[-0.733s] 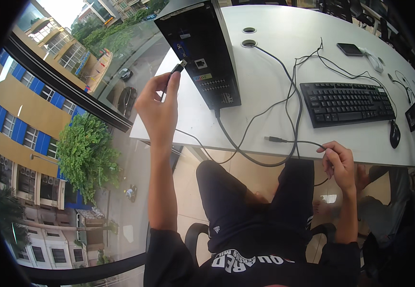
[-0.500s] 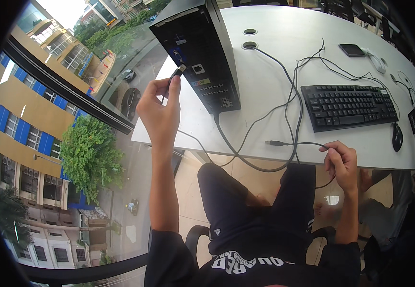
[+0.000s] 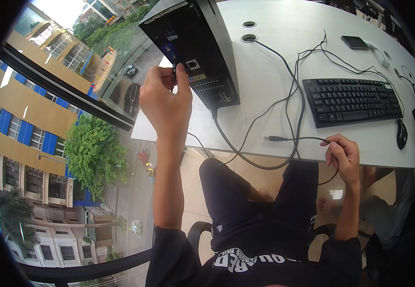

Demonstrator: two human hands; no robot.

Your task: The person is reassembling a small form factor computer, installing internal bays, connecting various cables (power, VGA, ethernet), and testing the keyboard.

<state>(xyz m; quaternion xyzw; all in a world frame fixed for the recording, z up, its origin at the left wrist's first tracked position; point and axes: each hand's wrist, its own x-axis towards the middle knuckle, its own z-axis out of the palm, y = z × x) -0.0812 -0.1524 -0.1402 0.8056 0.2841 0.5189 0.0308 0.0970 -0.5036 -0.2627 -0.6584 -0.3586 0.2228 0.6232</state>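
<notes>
Left hand (image 3: pixel 166 99): thumb and fingers nearly closed, pinching a small dark plug (image 3: pixel 174 71) at the tips; plug lies just beyond the hand, at the rear panel of the black computer tower (image 3: pixel 188 43); contact cannot be told, fingertips cover its end. Judged handling: light, rigid shell, perhaps a little slick; best held by the shell's sides, clear of the metal end.

Right hand (image 3: pixel 344 155): fingers curled round a black cable (image 3: pixel 309 139); its USB plug (image 3: pixel 277 138) points left from that hand, seen over the table (image 3: pixel 260 86); cable judged light and springy, so the end may wag; a hold close behind the plug should steady it.

Farther out: thick cord (image 3: pixel 220 129) to the left hand's right; keyboard (image 3: pixel 353 103) beyond the right hand; mouse (image 3: pixel 401 134) off to its right.
</notes>
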